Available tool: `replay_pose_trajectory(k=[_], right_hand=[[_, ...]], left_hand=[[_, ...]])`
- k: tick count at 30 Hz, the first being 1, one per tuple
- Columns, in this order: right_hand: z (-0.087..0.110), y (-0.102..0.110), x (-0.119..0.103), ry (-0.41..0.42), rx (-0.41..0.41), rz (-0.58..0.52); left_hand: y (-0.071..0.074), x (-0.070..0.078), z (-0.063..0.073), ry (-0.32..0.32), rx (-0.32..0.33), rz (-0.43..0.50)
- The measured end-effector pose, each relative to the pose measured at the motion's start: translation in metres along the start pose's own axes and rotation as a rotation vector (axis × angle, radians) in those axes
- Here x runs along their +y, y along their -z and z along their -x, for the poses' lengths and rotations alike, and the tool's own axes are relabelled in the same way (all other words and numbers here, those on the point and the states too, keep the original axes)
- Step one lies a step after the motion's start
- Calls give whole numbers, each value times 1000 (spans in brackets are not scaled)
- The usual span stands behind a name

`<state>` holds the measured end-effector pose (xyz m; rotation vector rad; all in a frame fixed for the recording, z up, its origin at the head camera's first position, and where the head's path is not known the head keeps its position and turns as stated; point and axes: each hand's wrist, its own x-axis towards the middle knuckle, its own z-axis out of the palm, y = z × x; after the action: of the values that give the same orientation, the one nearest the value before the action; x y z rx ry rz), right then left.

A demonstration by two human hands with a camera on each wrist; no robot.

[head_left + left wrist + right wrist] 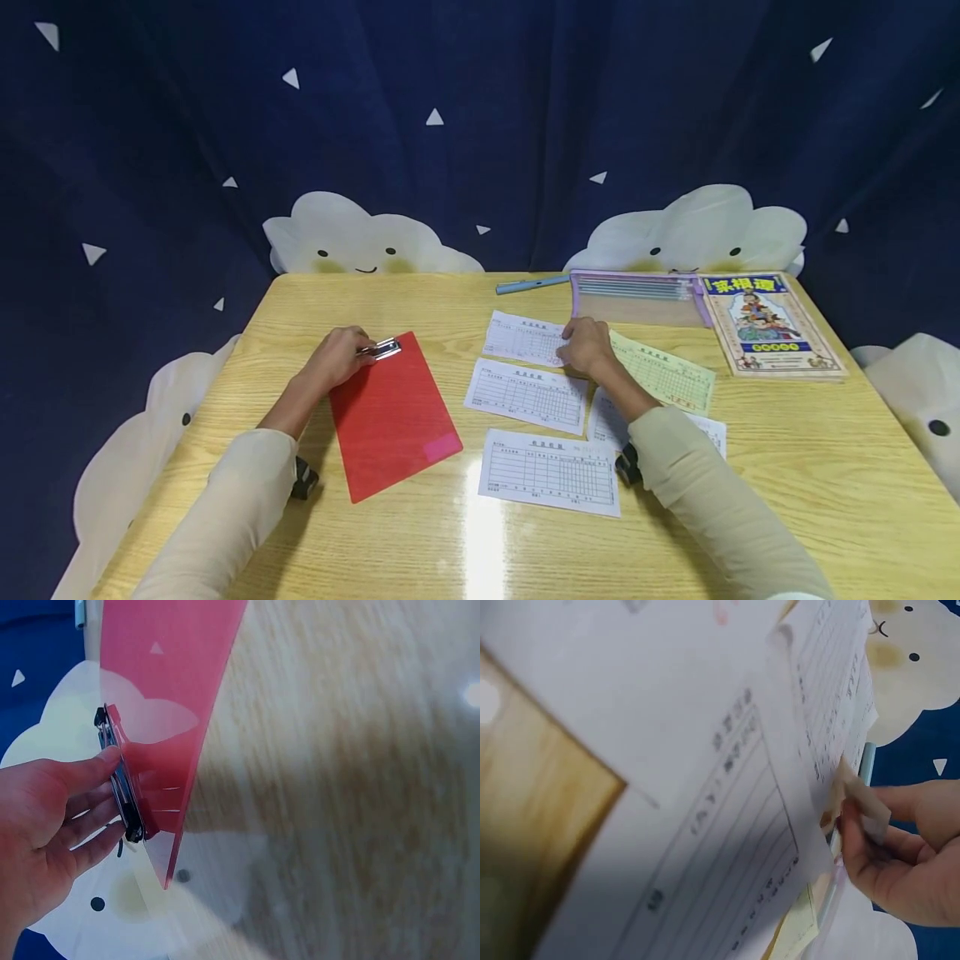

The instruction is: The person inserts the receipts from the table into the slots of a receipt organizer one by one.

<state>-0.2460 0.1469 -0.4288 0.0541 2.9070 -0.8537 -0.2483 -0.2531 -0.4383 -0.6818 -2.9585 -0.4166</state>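
My left hand [343, 357] grips the metal clip [386, 348] at the top of a red clipboard [397, 417]. In the left wrist view the thumb lies on one side of the clip [124, 784] and the fingers on the other. With fingers and thumb, my right hand [588, 346] pinches the right end of a white receipt slip [521, 337], the farthest of the white ones. In the right wrist view that pinched corner [870, 810] bends upward between the fingertips. Part of the slip is hidden behind the hand.
More white slips [528, 396] [551, 473] lie nearer, one partly under the right forearm. A yellow-green slip [667, 375] is right of the hand. Along the back edge are a blue pen [532, 285], a purple-edged zip pouch [637, 312] and a booklet [768, 321].
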Motion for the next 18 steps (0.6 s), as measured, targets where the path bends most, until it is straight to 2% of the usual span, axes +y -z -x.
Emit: replay_pose_trajectory(k=[7,18], right_hand=[[-1,7,-3,-9,49,-176],[1,25,-26,45,100,-320]], left_hand=[[-2,0,-1,-4,5,3],[-5,1,-4,-59,32,20]])
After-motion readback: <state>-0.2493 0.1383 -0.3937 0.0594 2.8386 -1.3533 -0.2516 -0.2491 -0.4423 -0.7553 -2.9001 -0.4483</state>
